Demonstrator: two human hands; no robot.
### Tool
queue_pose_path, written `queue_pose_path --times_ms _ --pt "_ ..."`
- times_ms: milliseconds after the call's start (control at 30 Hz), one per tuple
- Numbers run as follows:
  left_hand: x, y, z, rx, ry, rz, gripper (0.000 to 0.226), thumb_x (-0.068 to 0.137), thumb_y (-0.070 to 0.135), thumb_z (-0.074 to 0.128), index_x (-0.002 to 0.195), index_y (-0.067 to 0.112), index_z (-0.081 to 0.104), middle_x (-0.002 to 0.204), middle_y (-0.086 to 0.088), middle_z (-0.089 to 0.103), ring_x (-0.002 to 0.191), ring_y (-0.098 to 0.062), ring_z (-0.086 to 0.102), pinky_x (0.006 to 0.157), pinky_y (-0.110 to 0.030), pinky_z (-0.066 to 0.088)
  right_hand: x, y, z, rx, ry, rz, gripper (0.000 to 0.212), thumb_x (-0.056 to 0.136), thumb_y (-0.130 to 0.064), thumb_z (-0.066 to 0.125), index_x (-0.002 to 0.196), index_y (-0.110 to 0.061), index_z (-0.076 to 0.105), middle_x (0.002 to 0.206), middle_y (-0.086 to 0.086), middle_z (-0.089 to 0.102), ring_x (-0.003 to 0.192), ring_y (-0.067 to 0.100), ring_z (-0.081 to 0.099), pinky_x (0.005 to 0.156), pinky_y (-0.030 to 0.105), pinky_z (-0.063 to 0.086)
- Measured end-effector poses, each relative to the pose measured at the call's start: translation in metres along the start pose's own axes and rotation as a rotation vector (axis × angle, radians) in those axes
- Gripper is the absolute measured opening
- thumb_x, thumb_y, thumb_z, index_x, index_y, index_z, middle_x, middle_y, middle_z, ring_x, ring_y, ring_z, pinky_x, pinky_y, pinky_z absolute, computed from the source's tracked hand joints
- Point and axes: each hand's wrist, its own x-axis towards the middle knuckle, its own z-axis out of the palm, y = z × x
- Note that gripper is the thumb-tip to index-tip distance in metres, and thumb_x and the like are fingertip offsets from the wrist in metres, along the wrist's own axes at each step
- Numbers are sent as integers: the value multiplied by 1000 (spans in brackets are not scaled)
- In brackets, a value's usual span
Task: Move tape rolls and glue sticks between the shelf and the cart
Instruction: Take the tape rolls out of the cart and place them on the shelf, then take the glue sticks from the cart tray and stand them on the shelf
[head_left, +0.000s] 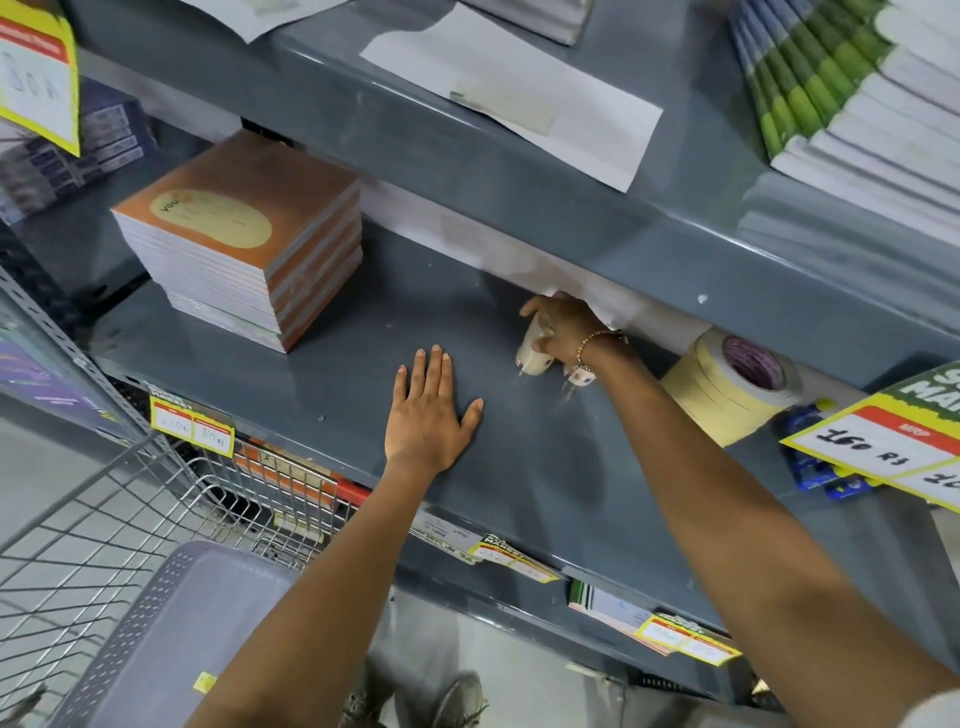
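Your right hand (563, 327) reaches deep on the grey shelf (519, 467), fingers wrapped around blurred glue sticks (532, 351), partly hidden by the shelf above. Your left hand (428, 410) lies flat, fingers spread. Masking tape rolls (727, 387) sit just right; notebooks (244, 239) left.

The left hand (428, 410) lies flat, palm down, on the grey shelf (322, 374), fingers (434, 364) spread. The right hand (563, 332) reaches deeper under the upper shelf and grips small glue sticks (532, 353), which are blurred. A stack of tape rolls (727, 387) stands just right of that wrist. A stack of notebooks (244, 239) sits to the left. A wire cart (104, 499) holding a grey basket (171, 623) stands below left.
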Motion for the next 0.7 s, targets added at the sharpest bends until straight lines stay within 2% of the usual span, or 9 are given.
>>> queue_pose_path --times_ms 67,200,300,367,433,500,567,633,700 --pt "0 0 0 -11 -1 -4 80 91 64 6 151 11 1 162 -7 4 150 -24 -1 124 -43 4 4 2 5 -17 -15 -1 44 87 -7 61 128 -18 49 125 14 50 115 30 53 89 26 43" --pt "0 0 1 -24 0 -4 80 91 63 6 151 11 1 162 -7 5 150 -24 0 123 -42 3 9 7 9 -78 -36 9 40 90 -11 58 127 -18 49 133 14 46 122 30 48 102 33 39" --pt "0 0 2 -21 7 -1 80 91 63 7 151 10 2 162 -7 6 150 -24 1 123 -42 3 12 8 9 -117 -50 2 39 90 -12 58 127 -16 49 135 14 45 126 31 45 107 35 36" --pt "1 0 2 -25 10 5 80 91 63 7 151 10 3 161 -8 7 150 -24 1 123 -42 3 11 7 8 -137 -77 5 45 88 -15 61 131 -17 47 138 14 42 127 31 44 109 35 35" --pt "2 0 1 -23 -11 4 80 90 64 6 151 10 1 162 -7 6 150 -24 0 123 -42 3 8 5 7 -118 -101 20 61 85 -22 66 139 -19 39 144 13 36 132 32 39 111 36 34" --pt "2 -2 -1 -12 -52 6 80 91 63 6 150 10 -1 162 -8 2 150 -23 -3 123 -43 1 1 -3 5 -74 -2 2 65 85 -25 66 142 -19 36 149 13 33 135 33 35 112 36 31" --pt "3 -2 -8 -49 -127 -1 80 93 61 14 150 8 -2 162 -8 -2 150 -23 -7 123 -41 -2 -10 -18 5 -51 240 -85 52 86 -22 64 135 -14 48 140 17 46 130 33 43 108 34 35" --pt "2 -2 -24 -271 -183 -64 78 96 55 25 150 5 1 162 -11 -2 149 -24 -8 122 -39 -3 -29 -41 18 41 452 -207 32 86 -14 61 117 -9 61 121 19 59 113 34 56 99 35 43" --pt "-5 -14 -45 -542 -88 -192 73 98 46 37 149 2 10 161 -14 6 149 -28 -3 122 -40 1 -55 -68 43 190 453 -350 19 84 -8 60 102 -7 67 105 17 65 94 33 65 89 40 51"
